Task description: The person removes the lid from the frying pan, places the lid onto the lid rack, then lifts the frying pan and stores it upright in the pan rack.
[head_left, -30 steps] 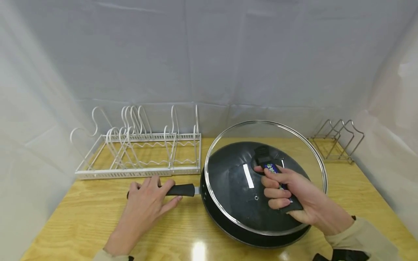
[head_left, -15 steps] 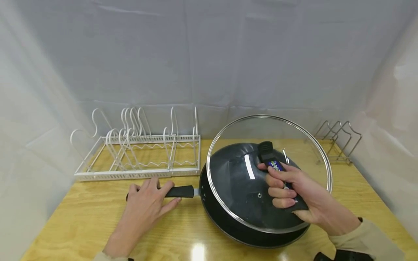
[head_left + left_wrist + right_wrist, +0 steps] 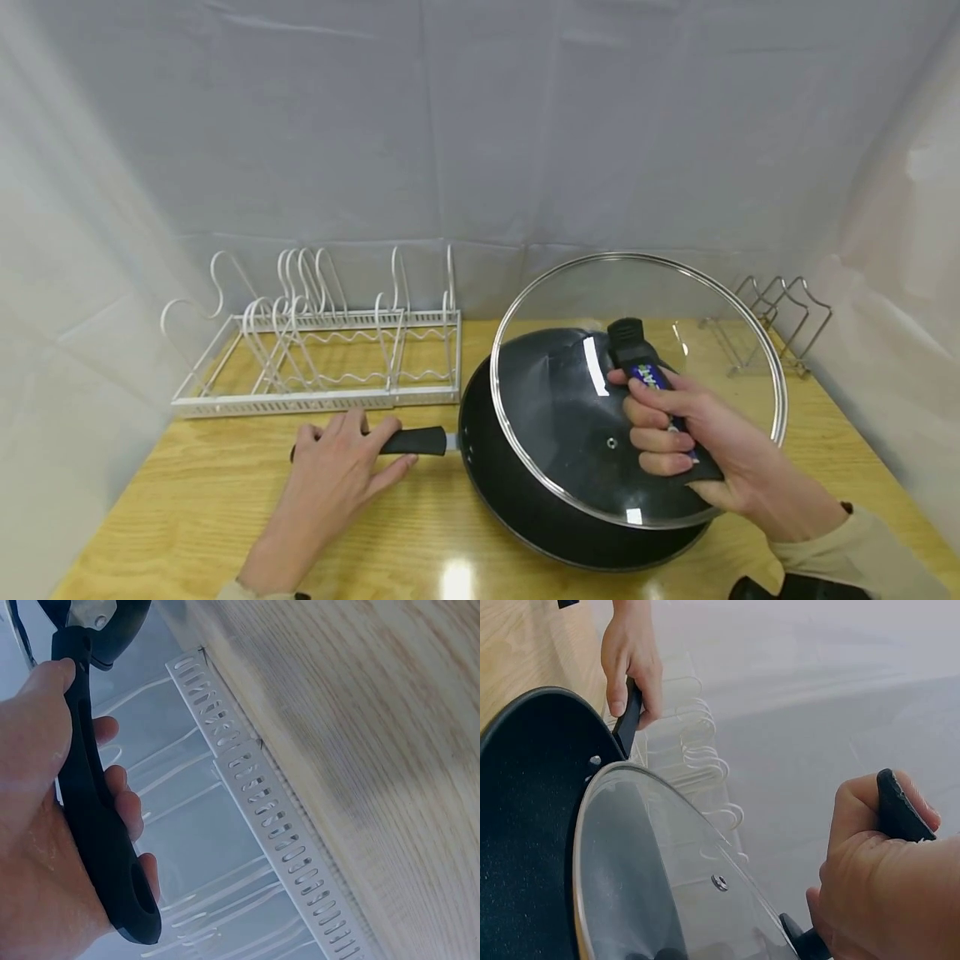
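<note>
A black frying pan (image 3: 487,483) stands on the wooden table, its handle (image 3: 420,441) pointing left. My left hand (image 3: 330,475) grips that handle; in the left wrist view the fingers curl round the black grip (image 3: 94,787). Over the pan, my right hand (image 3: 705,437) holds a clear glass lid (image 3: 555,433) by its long black handle (image 3: 628,340), which has a blue label. The lid has a steel rim and a small vent hole. It is tilted, with its far side raised, and overlaps much of the pan. The right wrist view shows the lid's edge (image 3: 592,795) close to the pan's rim.
A white wire dish rack (image 3: 322,396) with several upright loops stands behind my left hand. At the back right is a small metal wire rack (image 3: 806,321), partly seen through the lid. White sheeting (image 3: 480,150) hangs behind and at both sides of the table (image 3: 225,500).
My right hand has moved the lid up and to the right, uncovering more of the pan's left and front inside. The left hand and the pan have stayed in place.
</note>
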